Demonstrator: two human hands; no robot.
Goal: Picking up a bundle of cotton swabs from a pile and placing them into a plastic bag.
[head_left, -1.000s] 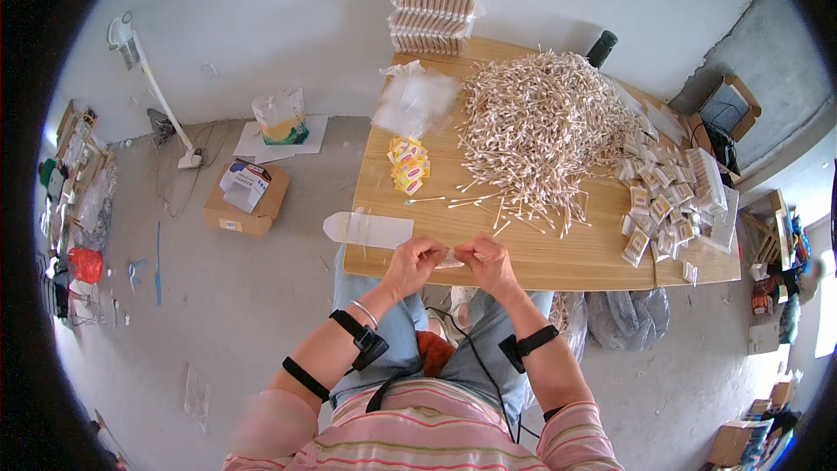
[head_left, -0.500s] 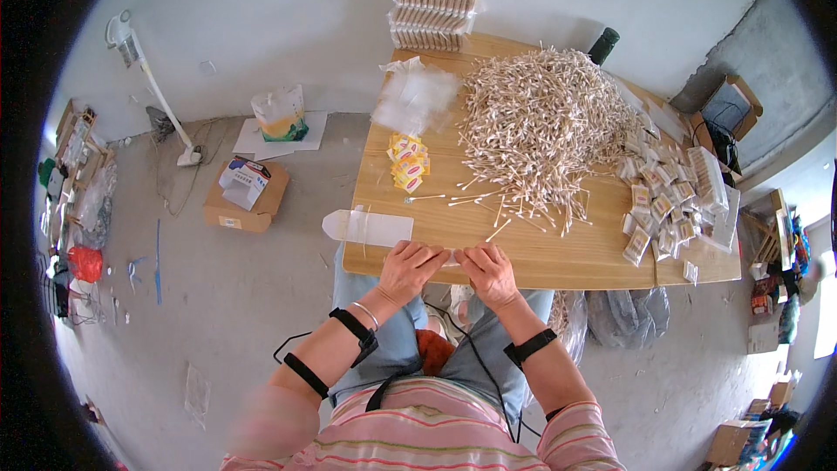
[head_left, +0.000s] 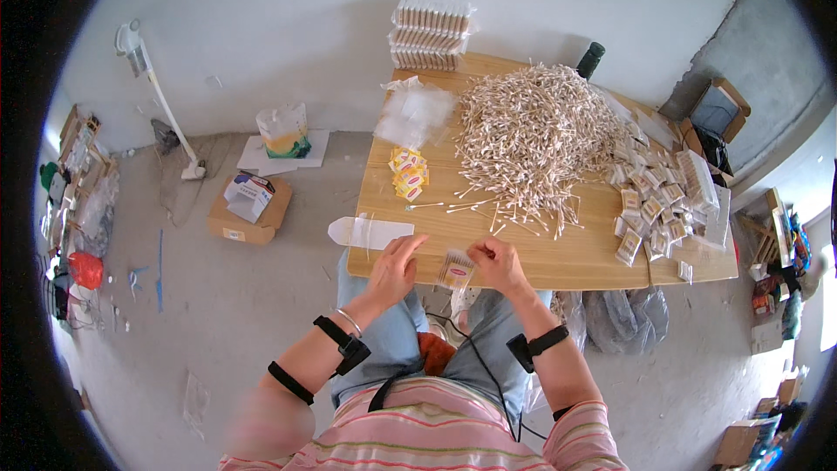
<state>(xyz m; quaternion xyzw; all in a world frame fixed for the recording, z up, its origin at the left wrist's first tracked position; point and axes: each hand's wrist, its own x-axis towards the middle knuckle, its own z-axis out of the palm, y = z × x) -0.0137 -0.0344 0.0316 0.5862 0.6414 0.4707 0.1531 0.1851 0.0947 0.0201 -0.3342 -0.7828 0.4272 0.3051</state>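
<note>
a person seated at the near edge of a wooden table point(head_left: 558, 253) works over a small clear packet of cotton swabs point(head_left: 455, 270), which sits at that near edge between both hands. the right hand point(head_left: 499, 263) pinches the packet's right side with curled fingers; the left hand point(head_left: 394, 269) is released, fingers spread, just beside the packet's left side, and whether it touches is hard to tell. the packet overhangs the table edge above the person's lap, so a loosened pinch could likely let it drop or spill its swabs to the floor. a large loose heap of swabs point(head_left: 532, 131) lies far and to the right, with strays trailing toward the hands; a careless sweep of the forearm could scatter them. filled packets point(head_left: 654, 201) are piled at the right end. a stack of packed trays point(head_left: 432, 33) stands at the far edge. an empty clear bag point(head_left: 414, 113) lies far left, yellow labels point(head_left: 408, 173) near it. on the floor left, an open cardboard box point(head_left: 248, 205) holds a white carton.
</note>
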